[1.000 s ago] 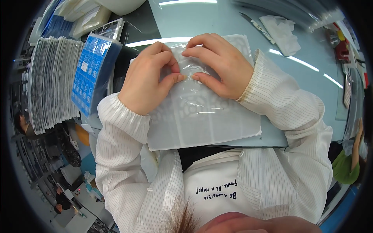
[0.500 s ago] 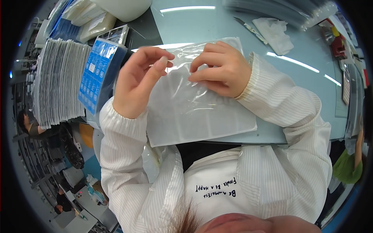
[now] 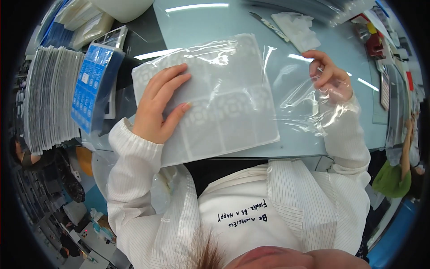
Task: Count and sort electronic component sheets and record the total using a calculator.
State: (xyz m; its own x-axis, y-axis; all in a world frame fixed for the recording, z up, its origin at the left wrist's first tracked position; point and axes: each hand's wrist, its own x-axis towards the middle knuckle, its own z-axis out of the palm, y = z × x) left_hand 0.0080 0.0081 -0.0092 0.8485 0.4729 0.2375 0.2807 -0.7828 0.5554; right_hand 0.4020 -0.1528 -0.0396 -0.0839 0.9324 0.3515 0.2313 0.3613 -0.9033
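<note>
1. Clearly, the pale sheet pack (image 3: 224, 121) lies flat at the near middle of the glass table (image 3: 293, 149), slightly askew, its near edge close to the table's near edge. Faint ring patterns show on it; how many layers it has cannot be told.
2. On its left half rests the left hand (image 3: 163, 105), fingers laid out, thumb apart, pressing from above and pinching nothing visible. Good holding here probably means even pressure from the whole palm, so that the pack neither skids nor creases.
3. To the right, the right hand (image 3: 331, 78) is well apart from the pack, its fingers half curled, with clear film (image 3: 295, 105) across them and the cuff. Whether they grip it firmly cannot be told. A low, smooth pull, with the film kept off the sleeve, would likely suit it best.
4. Farther left stand a blue-printed stack (image 3: 92, 85) and a grey stack (image 3: 51, 94); elbow room on that side looks worth minding.
5. At the far right, a knife (image 3: 272, 28) lies beside a crumpled white tissue (image 3: 298, 31); loose film is best kept clear of that blade.
</note>
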